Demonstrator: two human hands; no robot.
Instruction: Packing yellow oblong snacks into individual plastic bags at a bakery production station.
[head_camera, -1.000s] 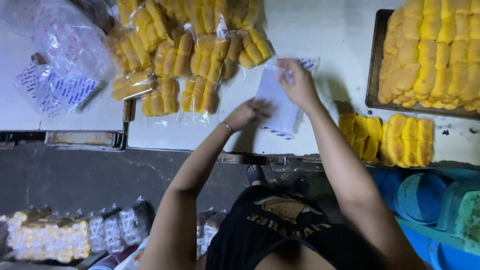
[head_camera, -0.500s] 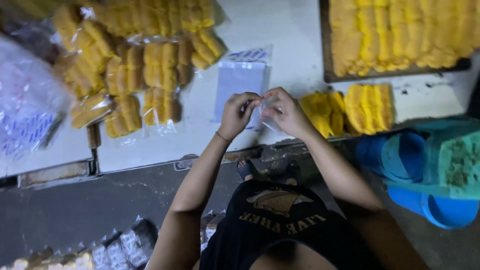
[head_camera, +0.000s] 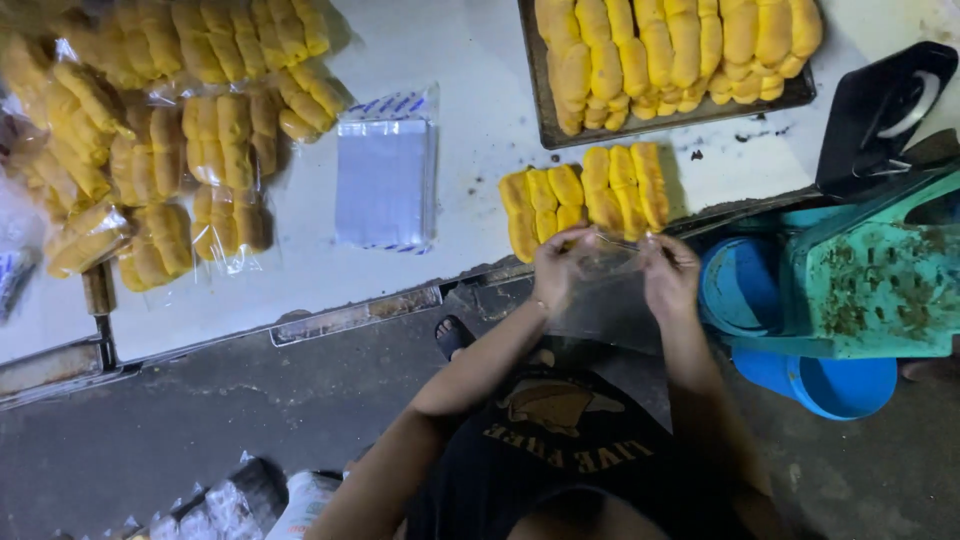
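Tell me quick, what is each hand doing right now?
Left hand: closed, pinching the top edge of a clear plastic bag.
Right hand: closed, pinching the same bag's other top corner.

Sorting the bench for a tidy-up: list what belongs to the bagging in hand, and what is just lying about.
In hand:
left hand and right hand holding open a clear plastic bag
loose yellow buns
stack of empty bags
tray of buns
bagged buns

Lying about:
blue buckets
green stool
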